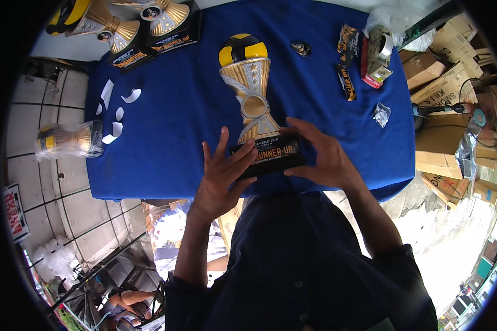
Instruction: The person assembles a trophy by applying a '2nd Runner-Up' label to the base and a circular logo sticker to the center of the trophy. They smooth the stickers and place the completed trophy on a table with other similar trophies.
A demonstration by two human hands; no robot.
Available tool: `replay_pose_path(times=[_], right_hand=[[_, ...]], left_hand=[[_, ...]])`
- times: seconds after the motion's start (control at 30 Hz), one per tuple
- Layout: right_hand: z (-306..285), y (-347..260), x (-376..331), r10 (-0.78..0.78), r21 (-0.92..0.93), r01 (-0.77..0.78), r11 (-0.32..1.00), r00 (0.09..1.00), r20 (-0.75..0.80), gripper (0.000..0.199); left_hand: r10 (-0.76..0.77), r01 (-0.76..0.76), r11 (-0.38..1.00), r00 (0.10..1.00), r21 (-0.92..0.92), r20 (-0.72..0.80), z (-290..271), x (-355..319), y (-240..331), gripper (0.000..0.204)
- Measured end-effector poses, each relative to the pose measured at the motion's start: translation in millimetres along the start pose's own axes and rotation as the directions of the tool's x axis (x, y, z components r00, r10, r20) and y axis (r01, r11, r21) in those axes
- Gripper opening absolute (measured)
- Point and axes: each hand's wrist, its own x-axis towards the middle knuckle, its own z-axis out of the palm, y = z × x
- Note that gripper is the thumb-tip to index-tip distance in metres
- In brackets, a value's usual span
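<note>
A blue-draped counter point(176, 110) fills the scene, with stacked cardboard boxes point(442, 88) crowding its right side. At the near edge a gold trophy point(253, 94) topped by a yellow-and-black ball lies flat on the cloth, its black base point(270, 157) toward a person in a dark shirt. The person's left hand point(221, 176) rests against the base's left end, fingers point(222, 144) spread and pointing up the counter. The right hand point(320, 157) cups the right end, fingers curled over the base's top edge and thumb under it. Two more gold trophies point(143, 27) on black bases sit at the far left corner, and a plastic-wrapped trophy point(69, 140) lies off the counter's left edge. White paper scraps point(116, 110) dot the cloth at left; a tape dispenser point(378, 55) and dark label strips point(346, 81) lie at far right.
</note>
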Motion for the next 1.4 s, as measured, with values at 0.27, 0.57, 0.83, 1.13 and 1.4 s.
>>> replay_pose_path(times=[0.27, 0.57, 0.83, 1.13, 1.4], right_hand=[[1.8, 10.9, -1.4, -0.079, 0.006, 0.079, 0.997, 0.997, -0.015, 0.112], [3.2, 16.4, 1.1, -0.137, 0.003, 0.138, 0.990, 0.990, -0.027, 0.111], [1.3, 14.8, -2.5, -0.121, 0.016, 0.121, 0.992, 0.993, -0.010, 0.110], [0.7, 14.7, -0.6, -0.126, 0.020, 0.126, 0.992, 0.992, -0.014, 0.110], [1.8, 16.0, 0.7, -0.129, -0.013, 0.129, 0.992, 0.992, -0.011, 0.111]], left_hand=[[-0.280, 0.115, 0.865, 0.919, -0.488, -0.279, 11.3, -1.5, 24.7, 0.072], [-0.144, 0.154, 0.988, 0.948, 0.013, -0.284, 21.8, -10.0, 15.5, 0.063], [-0.113, 0.023, 0.978, 0.896, -0.209, -0.430, 37.5, -6.2, 11.4, 0.043], [-0.344, 0.138, 0.878, 0.847, -0.459, -0.405, 44.1, -11.6, 12.7, 0.061], [-0.304, -0.044, 0.771, 0.851, -0.635, -0.428, 62.0, -18.3, -5.9, 0.043]])
